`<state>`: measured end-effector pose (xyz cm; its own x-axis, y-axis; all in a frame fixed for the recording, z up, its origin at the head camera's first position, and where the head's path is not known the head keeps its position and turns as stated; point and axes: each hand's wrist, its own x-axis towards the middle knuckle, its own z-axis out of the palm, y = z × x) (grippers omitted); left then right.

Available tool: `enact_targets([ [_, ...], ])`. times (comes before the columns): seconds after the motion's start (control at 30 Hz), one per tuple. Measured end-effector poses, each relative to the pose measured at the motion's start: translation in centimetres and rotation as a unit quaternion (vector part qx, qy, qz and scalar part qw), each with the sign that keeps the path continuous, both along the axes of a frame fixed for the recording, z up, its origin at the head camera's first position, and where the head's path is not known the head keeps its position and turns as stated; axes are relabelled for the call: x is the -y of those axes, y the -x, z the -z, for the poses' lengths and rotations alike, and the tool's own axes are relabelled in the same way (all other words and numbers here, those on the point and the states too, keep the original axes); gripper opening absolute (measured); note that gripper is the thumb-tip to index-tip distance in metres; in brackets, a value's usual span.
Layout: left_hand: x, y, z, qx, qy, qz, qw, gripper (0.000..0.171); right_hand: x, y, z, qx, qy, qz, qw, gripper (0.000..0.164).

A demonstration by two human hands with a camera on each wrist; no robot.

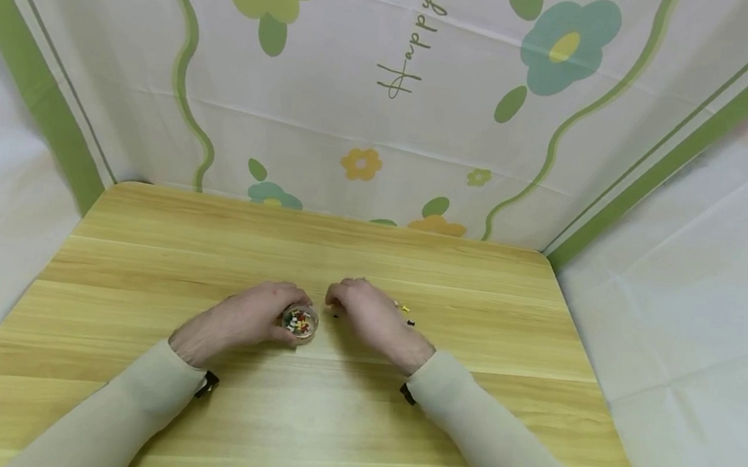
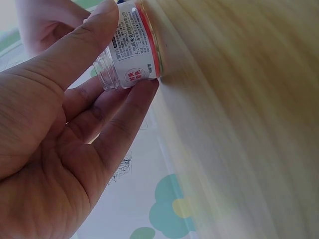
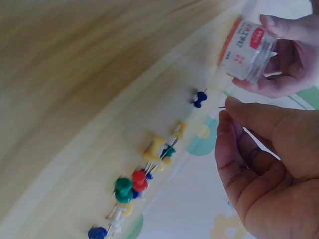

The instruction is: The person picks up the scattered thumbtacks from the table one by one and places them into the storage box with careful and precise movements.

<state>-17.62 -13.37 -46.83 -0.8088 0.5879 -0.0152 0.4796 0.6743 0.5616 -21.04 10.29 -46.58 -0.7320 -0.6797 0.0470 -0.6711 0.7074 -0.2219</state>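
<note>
"So, what is being held by the left hand?"

"A clear jar is gripped between its thumb and fingers. The jar is stood upright on the counter, and its side is wrapped in a white label edged with red."

"And what is contained in it?"

"Push pins of mixed colours can be seen through the uncovered top."

"How is the right hand occupied?"

"Its thumb and fingertips are brought together near the jar, and a single pin is pinched there. Only the thin point is shown; the rest is covered by the fingers."

"Are other pins scattered about?"

"Several are strewn on the counter below that hand. A blue pin is placed closest to the jar, set apart from a cluster in which a yellow pin, a red pin and a green pin are seen."

"What else is shown?"

"Both arms are covered by pale sleeves, and the counter is backed by a curtain printed with flowers."
</note>
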Motion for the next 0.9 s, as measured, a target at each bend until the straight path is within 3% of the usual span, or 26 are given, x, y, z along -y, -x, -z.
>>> enact_targets([
  [0.3, -0.1, 0.1, -0.1, 0.01, -0.006, 0.002, 0.9999, 0.046, 0.7, -0.7, -0.4, 0.08, 0.097, 0.02, 0.992, 0.012],
  [0.47, 0.0, 0.0, -0.2, 0.006, -0.008, 0.006, 0.9999, 0.047, 1.1, -1.2, -0.7, 0.096, 0.136, 0.015, 0.986, 0.011],
  [0.73, 0.1, -0.1, -0.2, 0.0, -0.007, 0.01, 0.9999, 0.047, 1.6, -1.7, 0.0, 0.056, 0.119, 0.005, 0.991, 0.013],
  [0.9, 0.1, -0.1, -0.2, -0.002, -0.01, 0.011, 0.9999, 0.047, 1.5, -1.3, 0.1, 0.07, 0.116, 0.008, 0.991, 0.014],
])
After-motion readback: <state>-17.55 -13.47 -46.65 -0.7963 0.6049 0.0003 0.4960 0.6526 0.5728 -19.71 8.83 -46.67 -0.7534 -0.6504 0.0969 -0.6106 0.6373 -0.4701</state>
